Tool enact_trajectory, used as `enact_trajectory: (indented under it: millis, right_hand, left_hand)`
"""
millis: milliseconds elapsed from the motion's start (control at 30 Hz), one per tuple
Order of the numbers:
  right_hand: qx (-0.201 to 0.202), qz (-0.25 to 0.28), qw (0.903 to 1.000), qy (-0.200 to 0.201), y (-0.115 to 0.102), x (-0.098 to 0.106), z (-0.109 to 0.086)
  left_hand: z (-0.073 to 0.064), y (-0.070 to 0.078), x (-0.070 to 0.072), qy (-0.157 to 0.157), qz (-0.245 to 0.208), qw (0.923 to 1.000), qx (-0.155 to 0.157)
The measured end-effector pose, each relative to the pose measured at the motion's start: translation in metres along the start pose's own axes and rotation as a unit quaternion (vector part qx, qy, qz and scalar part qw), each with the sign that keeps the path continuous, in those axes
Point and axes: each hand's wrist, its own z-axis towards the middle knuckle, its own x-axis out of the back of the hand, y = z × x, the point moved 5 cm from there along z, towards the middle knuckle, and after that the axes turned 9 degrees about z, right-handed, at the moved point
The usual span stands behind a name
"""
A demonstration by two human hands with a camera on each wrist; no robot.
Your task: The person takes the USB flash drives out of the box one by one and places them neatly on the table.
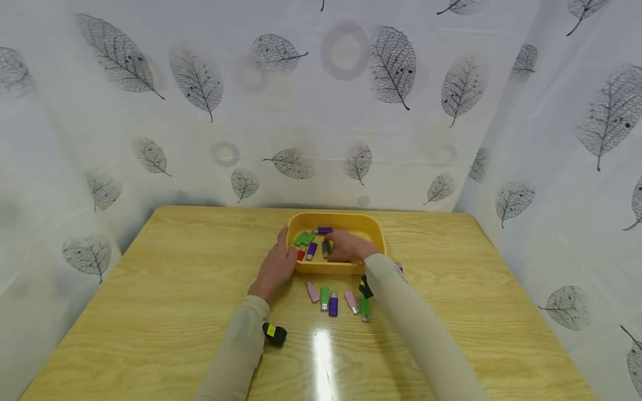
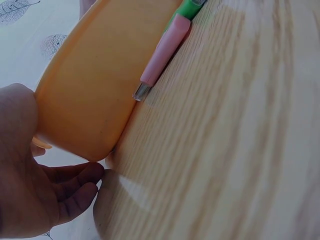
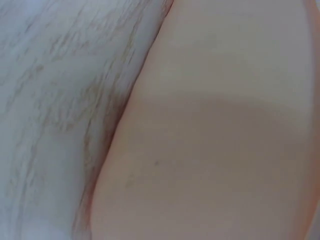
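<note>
My left hand (image 1: 277,264) grips the left end of an orange-yellow plastic tray (image 1: 326,268), thumb at its rim. In the left wrist view, the fingers (image 2: 75,192) curl beside the tray's lower corner. Reaching over the front wall, my right hand (image 1: 348,247) pinches a black USB flash drive (image 1: 326,249) low inside the tray. To its left lie a purple drive (image 1: 312,250), a red drive (image 1: 301,254) and two green drives (image 1: 304,239). Another purple drive (image 1: 323,230) lies near the back wall. Only a blurred pale surface fills the right wrist view; the hand is hidden there.
On the wooden table (image 1: 200,267), in front of the tray, lie pink drives (image 1: 312,292), green drives (image 1: 325,299) and a purple drive (image 1: 333,304). Another purple one (image 1: 399,268) shows partly behind the right sleeve. A leaf-print curtain (image 1: 311,111) stands around the back and sides.
</note>
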Motion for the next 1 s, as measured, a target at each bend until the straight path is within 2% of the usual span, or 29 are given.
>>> enact_trajectory:
  millis: [167,667,1000]
  right_hand:
    - [-0.003,-0.001,0.9997,0.023,0.005,0.000,0.000]
    - [-0.019,-0.005,0.9988,0.045,0.010,-0.002,-0.002]
    - [0.000,0.025,0.9953,0.093,0.009,0.004,-0.021]
  left_hand:
    - [0.000,-0.001,0.000,0.002,0.006,1.0000,0.002]
    - [0.000,-0.002,-0.001,-0.003,-0.002,1.0000,0.000]
    - [0.000,0.000,-0.002,-0.001,0.001,1.0000,-0.004]
